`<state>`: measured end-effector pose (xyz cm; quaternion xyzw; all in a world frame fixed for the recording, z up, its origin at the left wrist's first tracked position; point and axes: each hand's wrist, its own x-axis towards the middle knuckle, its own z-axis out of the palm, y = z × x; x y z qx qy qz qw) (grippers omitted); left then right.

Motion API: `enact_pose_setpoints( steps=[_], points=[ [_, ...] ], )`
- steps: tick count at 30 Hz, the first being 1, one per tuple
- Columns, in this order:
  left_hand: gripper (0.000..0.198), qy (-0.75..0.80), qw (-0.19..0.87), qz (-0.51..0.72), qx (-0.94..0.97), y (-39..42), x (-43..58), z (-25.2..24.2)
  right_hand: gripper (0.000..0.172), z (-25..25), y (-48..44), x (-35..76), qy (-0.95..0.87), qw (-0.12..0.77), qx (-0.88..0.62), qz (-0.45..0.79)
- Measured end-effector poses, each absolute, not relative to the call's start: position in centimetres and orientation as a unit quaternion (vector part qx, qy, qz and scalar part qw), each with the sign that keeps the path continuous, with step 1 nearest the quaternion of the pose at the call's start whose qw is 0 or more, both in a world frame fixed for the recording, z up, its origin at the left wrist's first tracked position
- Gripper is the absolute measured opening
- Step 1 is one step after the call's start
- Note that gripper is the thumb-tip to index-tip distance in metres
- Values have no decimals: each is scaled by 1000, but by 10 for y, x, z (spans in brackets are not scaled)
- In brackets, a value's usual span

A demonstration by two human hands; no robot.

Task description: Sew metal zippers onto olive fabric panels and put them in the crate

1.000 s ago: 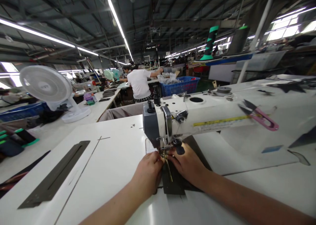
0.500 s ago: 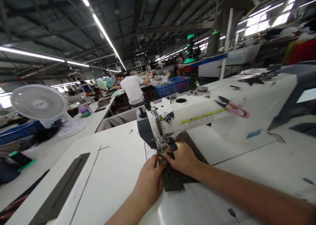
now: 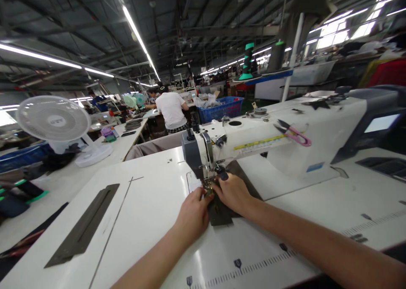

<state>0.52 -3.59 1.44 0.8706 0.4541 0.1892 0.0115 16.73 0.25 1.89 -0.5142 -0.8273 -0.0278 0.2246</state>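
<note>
Just below the frame's centre, the left hand (image 3: pixel 194 213) pinches dark cloth (image 3: pixel 220 218) at the working end of the sewing machine (image 3: pixel 269 141); the right hand (image 3: pixel 236 194) lies on it, grip unclear. This looks like alignment for stitching, calling next for steady, flat guiding.

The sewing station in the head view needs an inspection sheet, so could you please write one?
Surface: white tabletop, ruler marks near its front edge.
Work items: dark fabric at the needle end of the sewing machine.
Clutter: pink-handled snips on the machine's arm; separate dark strip on the left.
Hands: left hand and right hand both at the fabric; exact grip unclear.
Cables: nothing seen on the tabletop.
Surroundings: white fan, blue basket, person in white shirt.
</note>
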Motion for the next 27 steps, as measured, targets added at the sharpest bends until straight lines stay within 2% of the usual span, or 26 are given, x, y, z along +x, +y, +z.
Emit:
enact_pose_setpoints(
  steps=[2,5,6,12,27],
  points=[
    [47,455,4,201,868,-39,5,15,33,19,-18,178,-876,223,-427,-14],
    [36,446,2,215,869,-45,5,16,63,13,-41,189,-920,230,-314,41],
    [34,442,4,216,871,-47,5,16,64,10,-45,191,-922,231,-306,55],
    [29,433,-31,236,870,-56,10,11,48,3,-46,191,-919,240,-307,66],
    [31,449,-33,182,874,-37,10,19,44,5,-22,189,-916,255,-297,87]
  ],
)
